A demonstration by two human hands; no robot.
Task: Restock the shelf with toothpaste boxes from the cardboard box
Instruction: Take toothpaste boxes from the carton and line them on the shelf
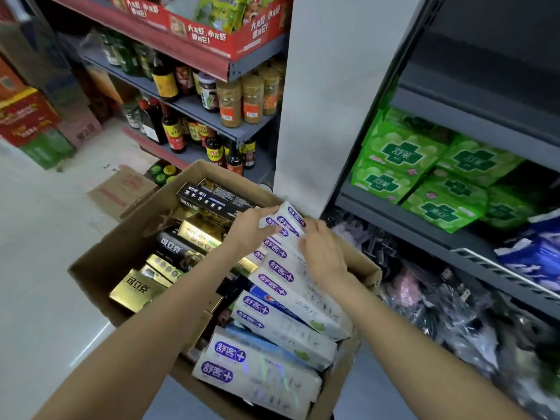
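An open cardboard box [100,268] on the floor holds several toothpaste boxes: white ones with purple logos [272,283] along its right side, gold [133,289] and black ones [209,198] on the left. My left hand [251,228] grips the end of the top white boxes [288,218] at the far right corner of the carton. My right hand [324,253] lies on the same white boxes from the right, fingers curled over their edge. The dark grey shelf unit [394,216] stands to the right.
Green packs [403,153] and blue packs [533,256] fill the right shelves, dark plastic-wrapped goods [439,301] lie below. Sauce bottles and spice jars [230,101] line the left shelves. A flattened carton [121,189] and stacked cases [33,122] sit on the floor at left.
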